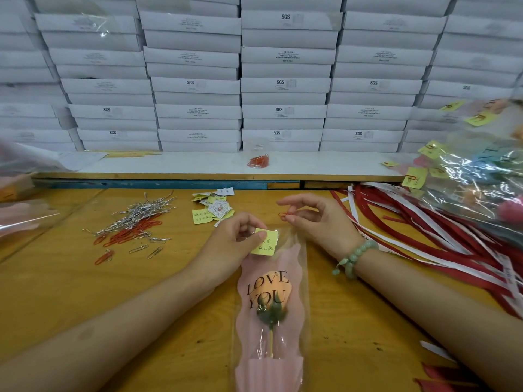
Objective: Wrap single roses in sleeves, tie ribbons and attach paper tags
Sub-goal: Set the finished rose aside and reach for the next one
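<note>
Rose [276, 285] in a pink "LOVE YOU" sleeve [294, 265] lies at the near centre of the wooden table [56, 292], open top pointing far, where the yellow paper tag [266, 243] could slide off the slick film, or the film tear, should the pinch loosen as the clip goes on. Left hand [235, 239] pinches the tag against the sleeve's top edge with thumb and curled fingers; right hand [314, 219], just right of it, nips a red paper clip [285, 214] between thumb and forefinger, other fingers loosely spread.
</note>
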The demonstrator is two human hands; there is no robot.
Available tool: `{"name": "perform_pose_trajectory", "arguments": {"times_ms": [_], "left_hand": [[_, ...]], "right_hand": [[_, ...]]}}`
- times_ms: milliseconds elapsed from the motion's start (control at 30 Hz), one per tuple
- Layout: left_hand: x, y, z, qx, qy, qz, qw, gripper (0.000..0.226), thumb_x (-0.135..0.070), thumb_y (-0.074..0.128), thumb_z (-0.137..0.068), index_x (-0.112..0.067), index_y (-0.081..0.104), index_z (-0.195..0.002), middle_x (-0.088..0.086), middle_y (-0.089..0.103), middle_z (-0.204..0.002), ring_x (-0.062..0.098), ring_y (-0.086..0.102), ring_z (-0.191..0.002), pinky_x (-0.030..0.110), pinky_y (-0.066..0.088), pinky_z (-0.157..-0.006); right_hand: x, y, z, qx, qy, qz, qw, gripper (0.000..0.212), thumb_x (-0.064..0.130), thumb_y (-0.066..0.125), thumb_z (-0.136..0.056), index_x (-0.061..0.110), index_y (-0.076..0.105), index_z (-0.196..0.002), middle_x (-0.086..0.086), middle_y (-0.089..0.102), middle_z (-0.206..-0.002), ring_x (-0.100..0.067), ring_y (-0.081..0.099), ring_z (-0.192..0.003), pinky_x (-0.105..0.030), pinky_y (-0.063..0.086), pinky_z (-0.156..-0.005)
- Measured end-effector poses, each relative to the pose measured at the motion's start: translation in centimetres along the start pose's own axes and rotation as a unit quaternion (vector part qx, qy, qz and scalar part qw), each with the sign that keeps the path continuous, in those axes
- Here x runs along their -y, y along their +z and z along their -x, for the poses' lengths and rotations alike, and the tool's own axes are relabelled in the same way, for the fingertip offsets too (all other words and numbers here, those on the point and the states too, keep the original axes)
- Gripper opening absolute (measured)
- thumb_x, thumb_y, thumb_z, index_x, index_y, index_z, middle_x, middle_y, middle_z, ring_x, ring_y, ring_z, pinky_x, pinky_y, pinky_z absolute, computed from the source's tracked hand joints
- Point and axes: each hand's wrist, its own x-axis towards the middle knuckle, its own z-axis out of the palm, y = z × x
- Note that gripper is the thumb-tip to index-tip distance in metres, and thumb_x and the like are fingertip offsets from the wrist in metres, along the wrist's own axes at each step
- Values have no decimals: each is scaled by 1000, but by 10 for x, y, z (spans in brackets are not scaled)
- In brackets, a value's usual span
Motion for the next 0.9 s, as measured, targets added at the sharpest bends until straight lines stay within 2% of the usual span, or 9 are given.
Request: {"name": "perform_pose_trajectory", "arguments": {"times_ms": [100, 167, 367, 433, 567, 700, 800, 900], "left_hand": [[0, 0, 0, 0, -1, -1, 1000, 6, -14, 61, -94, -15, 65, -98, 3, 60, -80, 3, 60, -71, 19, 46, -61], [1, 0, 0, 1, 1, 0, 1000, 6, -14, 61, -94, -15, 66, -97, 1, 60, -79, -2, 59, -67, 16, 45, -58], [0, 0, 1, 0, 3, 9, 1000, 5, -13, 62, -93, -14, 67, -96, 2, 61, -79, 5, 59, -71, 16, 46, -60], [-1, 0, 1, 0, 12, 11, 1000, 5, -11, 63, -92, -11, 67, -95, -1, 62, -78, 2, 59, -70, 13, 46, -61], [-2, -1, 2, -1, 25, 18, 1000, 5, -8, 65, -90, -8, 67, -95, 0, 63, -77, 1, 60, -69, 12, 47, -62], [-1, -1, 1, -18, 23, 37, 999, 6, -7, 67, -88, -8, 66, -94, -4, 61, -68, 2, 59, -64, 12, 45, -59], [-1, -2, 1, -23, 17, 44, 999, 6, -8, 68, -88, -9, 66, -93, 1, 62, -72, 8, 59, -68, 16, 47, -62], [0, -2, 0, -25, 11, 47, 998, 5, -7, 69, -87, -10, 67, -91, -4, 61, -68, 6, 59, -67, 15, 48, -61]], "right_hand": [[3, 1, 0, -4, -8, 109, 994, 28, 10, 58, -92, 33, 68, -106, 2, 60, -94, -15, 61, -88, -25, 51, -85], [5, 2, 1, -2, -10, 122, 992, 26, 12, 56, -94, 35, 67, -100, 4, 59, -95, -14, 59, -89, -23, 49, -85], [13, 4, 2, -24, -11, 50, 998, 13, 12, 61, -91, 23, 68, -89, 7, 70, -86, -2, 67, -80, -14, 51, -73], [15, 8, 2, -18, -10, 38, 999, 10, 12, 63, -90, 21, 69, -88, 6, 71, -84, -2, 68, -78, -13, 52, -70], [16, 16, 5, 11, -11, 41, 999, 11, 10, 66, -87, 20, 67, -88, 3, 71, -84, -10, 69, -81, -22, 56, -75], [16, 15, 4, 16, 4, 11, 1000, 9, 9, 65, -88, 18, 67, -89, 1, 72, -82, -9, 70, -80, -19, 56, -74], [15, 14, 4, 25, 3, 4, 1000, 9, 9, 64, -89, 15, 69, -90, 2, 72, -81, -7, 70, -79, -16, 54, -73], [14, 14, 5, 28, -7, 13, 1000, 10, 10, 63, -89, 16, 71, -91, 2, 73, -83, -8, 69, -81, -20, 55, -76]]}}
